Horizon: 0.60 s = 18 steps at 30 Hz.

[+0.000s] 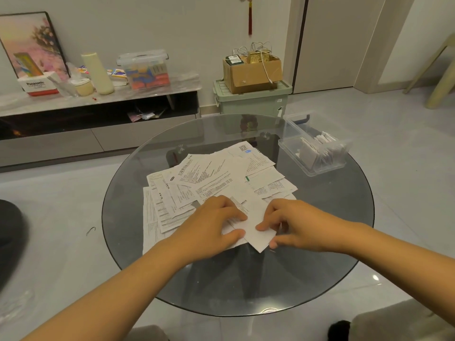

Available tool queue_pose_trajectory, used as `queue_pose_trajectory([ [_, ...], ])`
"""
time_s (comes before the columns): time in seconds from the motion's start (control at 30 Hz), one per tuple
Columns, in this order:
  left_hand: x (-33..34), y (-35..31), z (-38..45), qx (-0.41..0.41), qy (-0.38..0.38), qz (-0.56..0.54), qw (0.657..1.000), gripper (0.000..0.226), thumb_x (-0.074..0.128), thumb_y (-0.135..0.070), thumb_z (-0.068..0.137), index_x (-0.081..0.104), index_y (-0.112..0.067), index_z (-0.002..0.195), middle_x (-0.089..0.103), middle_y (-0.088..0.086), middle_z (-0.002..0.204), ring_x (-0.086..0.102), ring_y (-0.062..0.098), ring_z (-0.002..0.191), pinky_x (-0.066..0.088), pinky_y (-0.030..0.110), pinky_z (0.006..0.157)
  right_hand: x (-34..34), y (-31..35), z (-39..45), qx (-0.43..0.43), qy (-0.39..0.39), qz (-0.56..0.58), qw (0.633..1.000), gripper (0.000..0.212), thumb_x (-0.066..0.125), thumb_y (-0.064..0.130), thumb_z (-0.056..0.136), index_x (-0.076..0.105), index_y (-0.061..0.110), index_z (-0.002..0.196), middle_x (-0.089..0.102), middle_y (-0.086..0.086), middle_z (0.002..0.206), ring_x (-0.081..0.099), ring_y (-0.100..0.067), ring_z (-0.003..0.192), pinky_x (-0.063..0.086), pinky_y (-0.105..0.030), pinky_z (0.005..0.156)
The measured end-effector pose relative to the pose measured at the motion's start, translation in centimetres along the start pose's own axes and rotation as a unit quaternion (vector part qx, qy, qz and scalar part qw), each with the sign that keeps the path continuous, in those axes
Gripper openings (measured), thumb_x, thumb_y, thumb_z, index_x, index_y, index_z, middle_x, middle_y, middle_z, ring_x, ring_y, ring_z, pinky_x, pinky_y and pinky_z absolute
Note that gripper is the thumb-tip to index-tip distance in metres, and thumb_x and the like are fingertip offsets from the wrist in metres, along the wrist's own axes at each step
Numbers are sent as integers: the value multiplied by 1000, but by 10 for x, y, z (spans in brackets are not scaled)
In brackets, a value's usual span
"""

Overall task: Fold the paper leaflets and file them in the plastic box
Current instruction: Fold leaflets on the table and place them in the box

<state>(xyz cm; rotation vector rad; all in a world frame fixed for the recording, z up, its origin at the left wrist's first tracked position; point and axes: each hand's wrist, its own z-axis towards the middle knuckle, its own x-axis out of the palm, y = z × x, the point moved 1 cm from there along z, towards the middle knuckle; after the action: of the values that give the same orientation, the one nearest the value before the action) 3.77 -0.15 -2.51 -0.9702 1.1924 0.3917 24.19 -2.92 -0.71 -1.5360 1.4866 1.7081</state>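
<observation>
A round, dark smoked-glass worktop (138,242) filled the view, carrying a loose, overlapping spread of white printed paper leaflets (211,178), perhaps ten, though the overlap hid the exact count. At the far right edge sat one clear rectangular plastic box (290,150), lid off, holding a row of already folded leaflets (317,151) standing on edge, too tightly packed to count. At the near side of the spread lay one white leaflet being folded (256,217), with two bare hands on it. The left hand (211,222) pressed down on its left part, fingers lightly curled, thumb at the near edge. The right hand (295,225) pinched its right edge between thumb and forefinger. Folding seemed to be the step in hand; next, the crease would likely need flattening before the sheet could be carried to the box.
</observation>
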Motion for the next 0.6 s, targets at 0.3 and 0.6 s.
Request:
queue_pose_trajectory([
  [0.3, -9, 0, -6, -12, 79, -78, 994, 37, 63, -59, 78, 64, -40, 109, 46, -23, 119, 39, -4, 115, 32, 15, 96, -9, 2, 0, -37, -43, 82, 995, 11, 71, 31, 81, 75, 25, 89, 64, 12, 95, 56, -3, 85, 46, -14, 75],
  [0.6, -3, -6, 0, -50, -24, -112, 992, 26, 64, -42, 84, 69, -20, 97, 63, -8, 97, 55, 8, 90, 47, 27, 81, -15, 11, 18, 63, -56, 273, 958, 24, 55, 29, 92, 71, 12, 98, 70, -2, 92, 61, -2, 72, 52, -21, 72],
])
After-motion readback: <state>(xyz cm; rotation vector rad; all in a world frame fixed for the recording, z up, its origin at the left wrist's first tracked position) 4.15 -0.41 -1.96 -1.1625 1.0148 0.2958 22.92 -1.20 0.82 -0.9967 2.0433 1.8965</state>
